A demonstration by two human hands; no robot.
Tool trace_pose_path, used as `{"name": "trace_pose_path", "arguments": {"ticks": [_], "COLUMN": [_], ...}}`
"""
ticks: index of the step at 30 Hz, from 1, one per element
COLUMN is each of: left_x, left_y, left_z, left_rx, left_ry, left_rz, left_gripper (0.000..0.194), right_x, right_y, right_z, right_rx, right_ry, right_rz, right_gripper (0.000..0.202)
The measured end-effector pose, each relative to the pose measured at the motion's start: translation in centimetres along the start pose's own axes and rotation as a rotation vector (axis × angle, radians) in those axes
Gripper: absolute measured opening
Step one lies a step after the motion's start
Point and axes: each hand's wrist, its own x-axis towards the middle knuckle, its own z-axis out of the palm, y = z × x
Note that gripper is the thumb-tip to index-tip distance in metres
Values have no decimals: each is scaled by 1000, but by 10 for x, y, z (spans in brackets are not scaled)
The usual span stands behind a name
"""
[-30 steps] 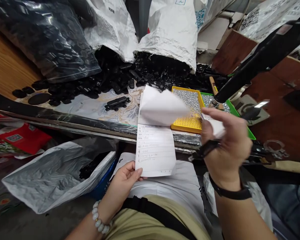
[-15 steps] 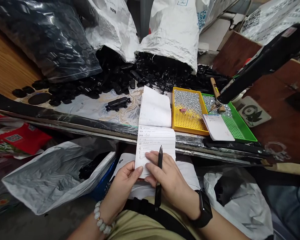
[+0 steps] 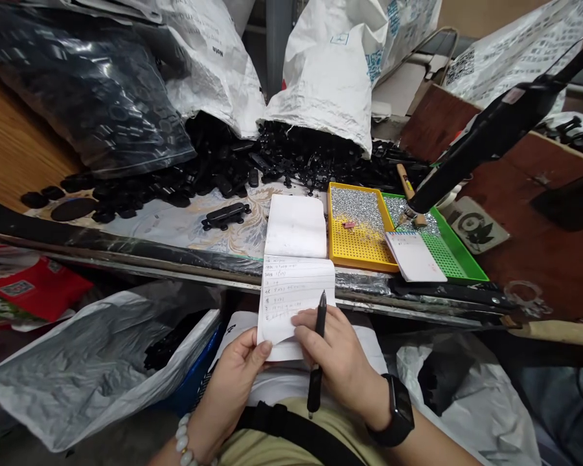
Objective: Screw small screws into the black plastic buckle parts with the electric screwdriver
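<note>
An open notebook (image 3: 296, 228) with handwritten lines rests partly on the table edge and partly over my lap. My left hand (image 3: 240, 362) pinches its lower left corner, thumb on top of the page. A black pen (image 3: 317, 353) is held in my right hand (image 3: 342, 353), its tip end turned down toward my waist. The fingers of that hand are bent over the lower right of the written page. A smaller spiral notepad (image 3: 414, 256) with a few marks lies across the front of the trays, right of the notebook.
A yellow tray (image 3: 362, 252) and a green tray (image 3: 459, 255) hold small silvery parts. A black powered screwdriver (image 3: 480, 139) hangs above them. Black plastic parts (image 3: 223, 162) spill from white sacks (image 3: 328, 65). One black assembled piece (image 3: 226, 216) lies left of the notebook.
The view has shifted slightly. My right hand has moved off the lower writing toward the page's right side, uncovering more lines. My left hand keeps its grip on the corner.
</note>
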Motion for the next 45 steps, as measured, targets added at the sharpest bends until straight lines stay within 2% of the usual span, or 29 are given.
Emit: {"name": "trace_pose_path", "arguments": {"ticks": [4, 6, 9, 12, 14, 18, 21, 25, 30, 37, 42, 45], "left_x": [0, -1, -2, -2, -1, 2, 2, 1, 2, 7, 7, 6], "left_y": [-2, -3, -2, -2, -3, -7, -7, -5, -7, -14, -17, -18], "left_z": [-3, -4, -4, -2, -1, -4, -4, 1, 6, 4, 3, 3], "left_rx": [38, 75, 103, 83, 77, 92, 105, 100, 64, 60, 99, 91], "left_ry": [-12, -5, 15, 8, 11, 25, 47, 64, 121, 138, 136, 154], "left_rz": [1, -9, -33, -46, -40, -31, -38, -68, -58, -48, -45, -63], "left_gripper": [26, 25, 26, 26, 26, 26, 27, 32, 39, 39, 41, 42], "right_x": [15, 33, 68, 92, 93, 73, 64, 68, 66, 58, 49, 43], "right_y": [15, 30, 59, 76, 78, 74, 73, 73, 67, 60, 58, 60], "right_z": [-13, -27, -53, -70, -69, -48, -39, -44, -50, -48, -40, -34], "right_rx": [-34, -135, -344, -281, -177, -91, -85, -34, -10, 24, 46, -13], "right_ry": [-6, 48, 277, 468, 450, 312, 363, 449, 448, 467, 359, 269], "right_rz": [18, 11, 46, 167, 215, 215, 228, 258, 238, 225, 187, 215], "right_gripper": [21, 19, 12, 8, 7, 7, 8, 11, 18, 24, 23, 20]}}
